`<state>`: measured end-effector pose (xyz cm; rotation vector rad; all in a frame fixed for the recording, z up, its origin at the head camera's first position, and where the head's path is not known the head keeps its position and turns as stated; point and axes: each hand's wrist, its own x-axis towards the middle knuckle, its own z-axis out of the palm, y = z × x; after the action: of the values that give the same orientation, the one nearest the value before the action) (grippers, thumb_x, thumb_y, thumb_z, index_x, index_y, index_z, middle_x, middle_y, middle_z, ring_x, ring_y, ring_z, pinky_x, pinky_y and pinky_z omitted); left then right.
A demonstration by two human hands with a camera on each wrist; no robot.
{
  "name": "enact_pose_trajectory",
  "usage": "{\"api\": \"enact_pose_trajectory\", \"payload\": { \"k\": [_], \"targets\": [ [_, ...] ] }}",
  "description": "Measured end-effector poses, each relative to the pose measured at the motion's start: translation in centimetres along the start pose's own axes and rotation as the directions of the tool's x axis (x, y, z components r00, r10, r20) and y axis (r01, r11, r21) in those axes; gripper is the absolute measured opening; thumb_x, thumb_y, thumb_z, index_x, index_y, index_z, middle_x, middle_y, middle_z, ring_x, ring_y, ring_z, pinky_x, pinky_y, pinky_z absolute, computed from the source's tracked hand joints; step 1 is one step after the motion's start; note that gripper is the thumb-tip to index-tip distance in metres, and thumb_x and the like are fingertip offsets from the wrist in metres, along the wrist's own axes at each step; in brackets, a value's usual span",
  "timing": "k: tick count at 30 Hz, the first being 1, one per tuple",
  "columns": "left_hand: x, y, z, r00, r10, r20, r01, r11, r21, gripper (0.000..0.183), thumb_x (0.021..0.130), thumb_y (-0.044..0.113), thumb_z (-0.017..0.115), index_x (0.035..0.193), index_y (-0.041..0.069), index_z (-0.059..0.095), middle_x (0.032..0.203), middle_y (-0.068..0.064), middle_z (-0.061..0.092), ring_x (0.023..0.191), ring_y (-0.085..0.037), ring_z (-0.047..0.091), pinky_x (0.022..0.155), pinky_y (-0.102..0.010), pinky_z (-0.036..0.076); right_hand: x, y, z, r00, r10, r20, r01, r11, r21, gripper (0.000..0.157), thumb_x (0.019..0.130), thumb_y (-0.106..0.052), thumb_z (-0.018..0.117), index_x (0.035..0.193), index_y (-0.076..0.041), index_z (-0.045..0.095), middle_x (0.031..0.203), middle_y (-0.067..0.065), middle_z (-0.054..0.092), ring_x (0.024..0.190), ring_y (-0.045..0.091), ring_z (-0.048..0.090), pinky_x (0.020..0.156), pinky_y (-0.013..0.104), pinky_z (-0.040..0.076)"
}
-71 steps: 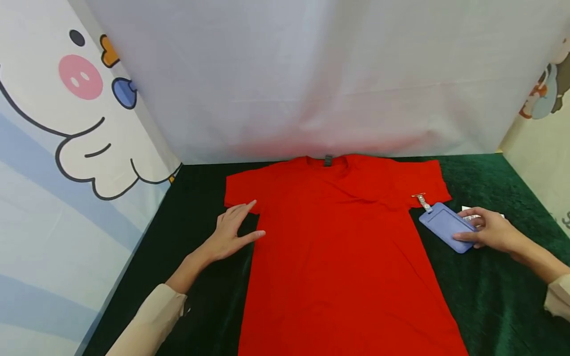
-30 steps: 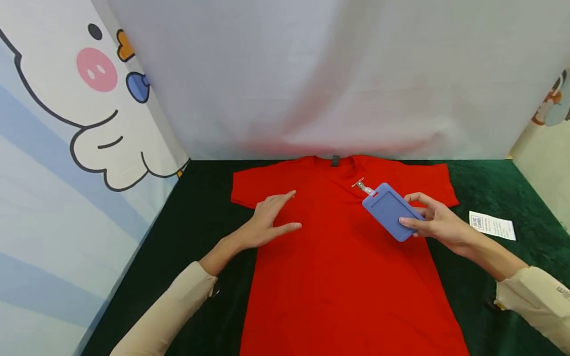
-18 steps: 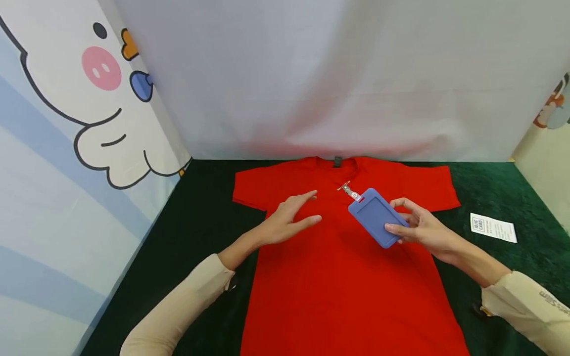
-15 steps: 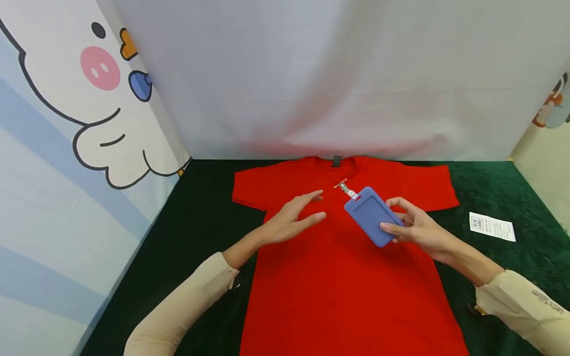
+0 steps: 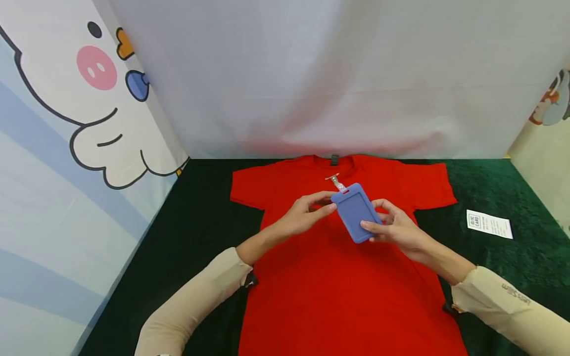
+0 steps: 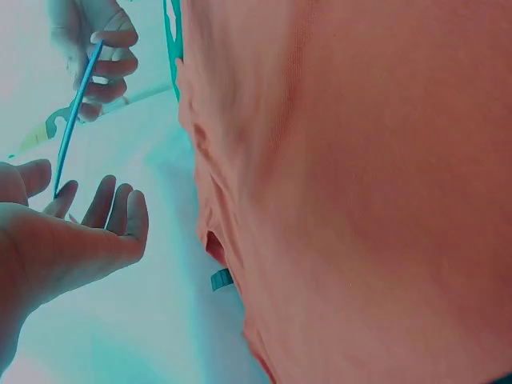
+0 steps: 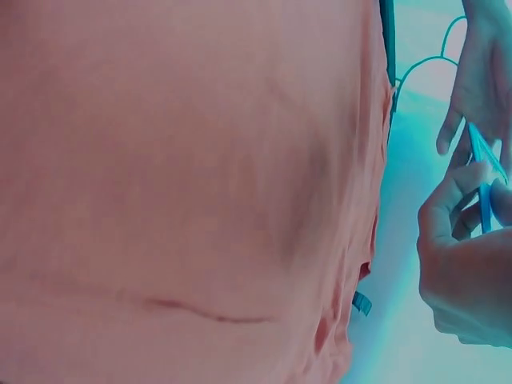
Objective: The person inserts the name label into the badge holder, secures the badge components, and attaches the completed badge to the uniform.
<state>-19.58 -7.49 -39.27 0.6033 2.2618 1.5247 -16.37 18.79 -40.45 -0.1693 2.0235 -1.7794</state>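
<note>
A blue badge holder is held up over the chest of a red T-shirt, with its metal clip pointing up and to the left. My right hand grips the holder's right side, thumb across the front and fingers behind. At the upper left corner, the thumb and forefinger of my left hand pinch the edge. The left wrist view shows the badge holder edge-on between both hands, the left hand's other fingers extended.
The T-shirt lies spread flat on a dark green cloth, collar away from me. A white printed card lies on the cloth to the right. A pale curtain hangs behind, and a cartoon-printed sheet stands at the left.
My right hand has carried the badge holder from beside the shirt's right sleeve leftward over the chest, uncovering the card. My left hand has moved right and taken hold of the holder's corner.
</note>
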Motion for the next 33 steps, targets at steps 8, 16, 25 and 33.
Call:
{"api": "enact_pose_trajectory", "payload": {
  "k": [8,16,25,33],
  "targets": [
    [0.9,0.1,0.5,0.997,-0.055,-0.055,0.045,0.983,-0.178,0.035,0.104,0.018,0.06,0.136,0.007,0.062,0.13,-0.015,0.065,0.111,-0.021,0.061,0.111,-0.052,0.049,0.4,0.2,1.4,0.996,-0.003,0.087,-0.003,0.998,0.068,0.044,0.099,-0.016,0.069,0.129,0.002,0.042,0.124,0.015,0.06,0.104,0.026,0.068,0.089,0.042,0.063],
    [1.1,0.0,0.0,0.996,-0.077,-0.048,0.067,0.979,-0.191,0.035,0.105,0.02,0.057,0.138,0.008,0.06,0.13,-0.016,0.063,0.109,-0.021,0.062,0.106,-0.043,0.054,0.6,0.0,0.2,0.99,0.016,0.144,-0.008,0.998,-0.057,0.061,0.097,-0.018,0.071,0.143,0.005,0.037,0.133,0.024,0.057,0.108,0.026,0.068,0.097,0.042,0.06],
    [0.7,-0.4,-1.7,0.996,-0.036,0.078,0.04,0.998,-0.043,0.028,0.108,0.02,0.049,0.134,0.01,0.057,0.129,-0.014,0.061,0.112,-0.025,0.058,0.093,-0.034,0.051,1.1,-1.3,-2.5,0.997,-0.04,0.063,0.048,0.99,-0.13,0.06,0.107,-0.031,0.053,0.154,0.002,0.036,0.135,0.02,0.058,0.118,0.025,0.064,0.094,0.023,0.058],
    [0.8,-0.5,-1.4,0.977,0.038,0.208,-0.061,0.993,0.101,0.026,0.108,0.017,0.049,0.131,0.008,0.057,0.125,-0.015,0.061,0.105,-0.024,0.06,0.085,-0.028,0.055,2.5,-2.4,-2.0,0.992,-0.073,0.102,0.084,0.991,-0.107,0.058,0.107,-0.03,0.054,0.156,-0.002,0.038,0.152,0.021,0.049,0.125,0.022,0.062,0.098,0.023,0.057]
  ]
}}
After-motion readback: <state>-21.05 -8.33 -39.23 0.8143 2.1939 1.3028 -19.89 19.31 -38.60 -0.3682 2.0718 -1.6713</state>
